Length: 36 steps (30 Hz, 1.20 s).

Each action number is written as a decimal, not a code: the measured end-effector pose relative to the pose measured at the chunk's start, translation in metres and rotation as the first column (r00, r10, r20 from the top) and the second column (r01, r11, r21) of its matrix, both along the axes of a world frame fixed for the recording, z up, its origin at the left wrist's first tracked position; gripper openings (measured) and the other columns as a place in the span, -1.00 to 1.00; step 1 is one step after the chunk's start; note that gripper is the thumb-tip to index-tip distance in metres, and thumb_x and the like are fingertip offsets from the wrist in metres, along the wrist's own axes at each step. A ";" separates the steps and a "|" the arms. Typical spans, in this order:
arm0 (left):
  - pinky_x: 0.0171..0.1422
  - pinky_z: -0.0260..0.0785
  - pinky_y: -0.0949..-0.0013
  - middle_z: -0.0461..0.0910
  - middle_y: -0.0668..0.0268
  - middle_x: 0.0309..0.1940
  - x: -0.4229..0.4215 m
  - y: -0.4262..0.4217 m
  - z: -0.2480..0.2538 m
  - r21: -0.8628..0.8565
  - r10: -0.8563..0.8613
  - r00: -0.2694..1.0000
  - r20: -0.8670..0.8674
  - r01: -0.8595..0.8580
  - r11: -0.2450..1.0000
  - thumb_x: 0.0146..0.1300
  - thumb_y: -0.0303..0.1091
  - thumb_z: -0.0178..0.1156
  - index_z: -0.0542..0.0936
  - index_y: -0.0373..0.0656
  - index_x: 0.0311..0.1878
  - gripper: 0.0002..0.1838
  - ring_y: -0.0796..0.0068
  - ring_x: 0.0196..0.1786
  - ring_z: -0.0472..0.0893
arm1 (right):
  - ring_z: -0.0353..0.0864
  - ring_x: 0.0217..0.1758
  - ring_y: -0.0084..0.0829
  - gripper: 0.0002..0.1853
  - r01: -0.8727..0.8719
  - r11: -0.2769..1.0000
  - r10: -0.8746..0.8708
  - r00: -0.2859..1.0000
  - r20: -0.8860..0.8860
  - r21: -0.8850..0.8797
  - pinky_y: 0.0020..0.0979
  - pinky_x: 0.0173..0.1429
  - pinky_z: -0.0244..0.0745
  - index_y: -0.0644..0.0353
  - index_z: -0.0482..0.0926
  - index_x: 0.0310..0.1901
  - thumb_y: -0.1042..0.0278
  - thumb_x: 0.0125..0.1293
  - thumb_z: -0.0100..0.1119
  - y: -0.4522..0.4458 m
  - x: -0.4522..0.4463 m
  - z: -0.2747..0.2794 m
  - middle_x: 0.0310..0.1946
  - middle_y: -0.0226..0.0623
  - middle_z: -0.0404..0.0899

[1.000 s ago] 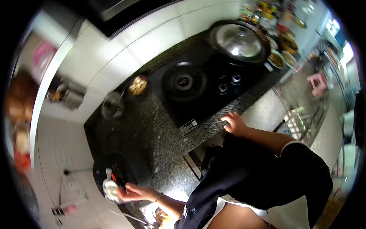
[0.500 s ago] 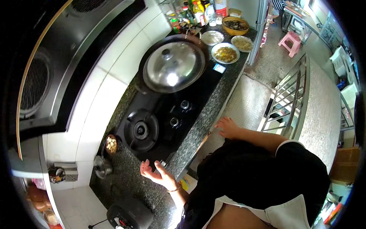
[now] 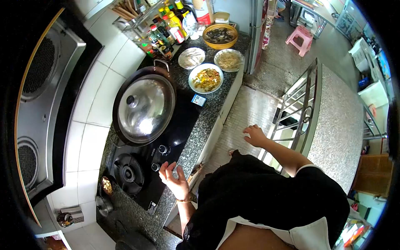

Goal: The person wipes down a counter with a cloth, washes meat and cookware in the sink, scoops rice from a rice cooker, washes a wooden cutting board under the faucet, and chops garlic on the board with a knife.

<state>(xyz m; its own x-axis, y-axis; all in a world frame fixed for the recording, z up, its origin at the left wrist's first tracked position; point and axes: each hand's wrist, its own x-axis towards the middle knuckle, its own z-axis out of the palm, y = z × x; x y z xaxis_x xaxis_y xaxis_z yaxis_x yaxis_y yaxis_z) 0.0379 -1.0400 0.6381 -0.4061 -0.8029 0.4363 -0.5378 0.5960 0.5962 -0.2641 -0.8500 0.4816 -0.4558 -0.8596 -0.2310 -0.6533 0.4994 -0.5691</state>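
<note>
My left hand (image 3: 175, 181) hovers over the counter's front edge by the stove knobs, bare-palmed with its fingers curled loosely apart. Off the counter, above the tiled floor, my right hand (image 3: 255, 136) hangs with fingers spread and nothing in it. A large wok (image 3: 121, 89) sits on the far burner of the black gas stove (image 3: 177, 121), covered by a shiny domed lid (image 3: 146, 109) with a black knob. The near burner (image 3: 129, 174) carries no pan. Two control knobs (image 3: 163, 149) lie between my left hand and the wok.
Past the wok stand a bowl of yellow-and-red food (image 3: 206, 79), two covered plates, a yellow basket (image 3: 231, 41) and several sauce bottles (image 3: 175, 26). A small lidded pot (image 3: 104, 206) sits near left. Right is a metal railing (image 3: 303, 121); a pink stool (image 3: 300, 41) stands farther off.
My view has shifted along the counter toward the bowls, so the wok and stove appear farther left. My left hand has come from beside the stove's near end to beside the knobs.
</note>
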 end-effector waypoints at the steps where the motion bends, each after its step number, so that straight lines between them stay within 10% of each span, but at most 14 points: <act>1: 0.04 0.28 0.15 0.44 0.08 -0.06 -0.007 -0.001 0.003 0.011 -0.016 0.999 0.036 0.015 1.000 0.03 -0.51 0.23 0.56 -0.25 -0.24 -0.81 0.10 -0.02 0.44 | 0.37 0.09 -0.08 -0.68 0.006 1.000 -0.006 1.000 0.004 -0.001 -0.06 0.09 0.34 0.09 0.51 -0.08 0.18 0.14 0.13 0.006 -0.004 -0.009 -0.09 -0.14 0.49; 13: 0.09 0.23 0.14 0.51 0.16 -0.10 0.002 0.011 0.028 0.057 0.073 0.972 0.223 -0.088 0.995 0.00 -0.49 0.24 0.57 -0.19 -0.21 -0.78 0.13 -0.01 0.45 | 0.55 -0.04 -0.07 -0.59 -0.274 0.880 0.156 0.938 0.309 0.389 -0.15 0.01 0.44 0.20 0.55 -0.11 0.09 0.10 0.09 0.031 -0.025 -0.118 -0.16 -0.04 0.58; 16: 0.28 0.18 0.13 0.50 0.11 0.02 -0.002 0.018 0.097 0.338 0.265 0.960 -0.092 -0.220 0.915 0.18 -0.26 0.13 0.57 -0.26 -0.22 -0.75 0.18 0.15 0.42 | 0.55 -0.03 -0.09 -0.55 -0.368 0.777 0.234 0.922 0.309 0.510 -0.18 0.03 0.44 0.20 0.52 -0.07 0.04 0.11 0.13 0.021 -0.041 -0.136 -0.15 -0.09 0.58; 18: 0.32 0.16 0.07 0.46 0.02 0.07 0.017 0.011 0.138 0.132 0.072 0.954 -0.292 -0.034 0.991 0.28 -0.03 0.01 0.57 -0.27 -0.12 -0.56 0.13 0.21 0.38 | 0.55 -0.04 -0.09 -0.57 -0.387 0.751 0.260 0.918 0.300 0.535 -0.19 0.03 0.44 0.20 0.52 -0.08 0.06 0.11 0.12 0.006 -0.046 -0.137 -0.17 -0.08 0.59; 21: 0.30 0.16 -0.01 0.42 -0.03 0.11 0.004 0.025 0.218 -0.021 -0.259 0.617 -0.743 0.365 0.931 0.29 -0.03 -0.02 0.47 -0.23 0.03 -0.55 0.07 0.22 0.38 | 0.56 -0.06 -0.11 -0.59 -0.405 0.756 0.288 0.911 0.294 0.514 -0.21 0.02 0.44 0.19 0.54 -0.10 0.09 0.09 0.09 -0.021 -0.047 -0.142 -0.19 -0.06 0.60; 25: 0.26 0.19 0.02 0.43 -0.03 0.09 0.005 0.043 0.244 -0.247 -0.472 0.241 -0.848 0.609 0.754 0.29 -0.05 -0.02 0.46 -0.23 0.03 -0.56 0.07 0.19 0.40 | 0.56 -0.08 -0.10 -0.58 -0.280 0.916 0.196 0.937 0.291 0.287 -0.20 -0.02 0.44 0.18 0.54 -0.10 0.05 0.10 0.09 -0.046 -0.013 -0.115 -0.21 -0.05 0.60; 36: 0.15 0.27 0.09 0.43 -0.02 0.05 0.128 0.112 0.218 -0.369 -0.472 0.150 -0.869 0.440 0.819 0.30 -0.11 -0.03 0.44 -0.24 0.02 -0.59 0.09 0.11 0.43 | 0.58 -0.15 -0.08 -0.63 -0.571 0.738 0.518 0.821 0.240 0.361 -0.13 -0.09 0.45 0.18 0.58 -0.18 0.09 0.09 0.07 -0.051 0.145 -0.087 -0.23 -0.07 0.61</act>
